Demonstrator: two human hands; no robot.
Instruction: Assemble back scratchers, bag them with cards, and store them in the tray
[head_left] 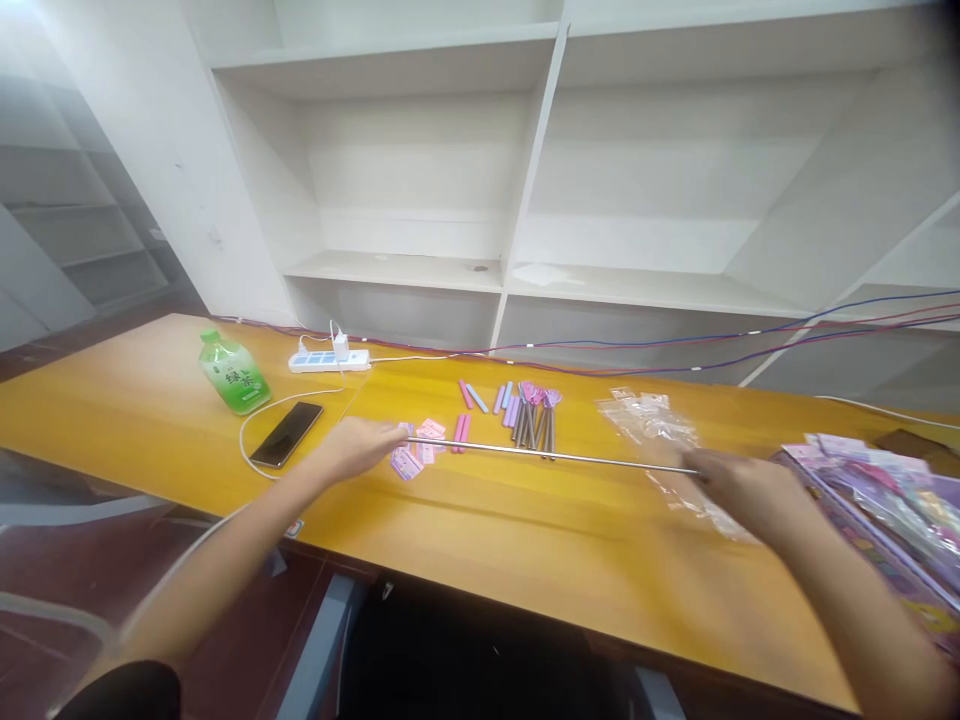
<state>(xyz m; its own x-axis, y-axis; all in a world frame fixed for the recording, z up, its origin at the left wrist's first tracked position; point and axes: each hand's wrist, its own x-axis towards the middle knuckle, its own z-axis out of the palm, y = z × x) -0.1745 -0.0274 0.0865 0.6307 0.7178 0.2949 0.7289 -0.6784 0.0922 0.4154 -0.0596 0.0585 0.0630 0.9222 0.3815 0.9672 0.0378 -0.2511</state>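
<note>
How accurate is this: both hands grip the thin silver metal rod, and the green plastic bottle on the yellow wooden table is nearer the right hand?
One error: the head view shows the green plastic bottle on the yellow wooden table nearer the left hand, not the right hand. Both hands do grip the thin silver metal rod.

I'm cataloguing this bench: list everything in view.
Table: one, yellow, centre
Shelving: one unit, white, behind
Bottle: one, green, left
Phone: one, dark, near bottle
Power strip: one, white, back left
Cables: several, blue, red, white, back
Sticks: several, pastel, middle
Cards: several, pink, purple, left of sticks
Short rods: several, silver, beside sticks
Bags: several, clear, right
Box: one, purple, far right
Packets: several, multicoloured, in box
Long rod: one, silver, above table
Left hand: one, bare, grip on rod
Right hand: one, bare, grip on rod
</note>
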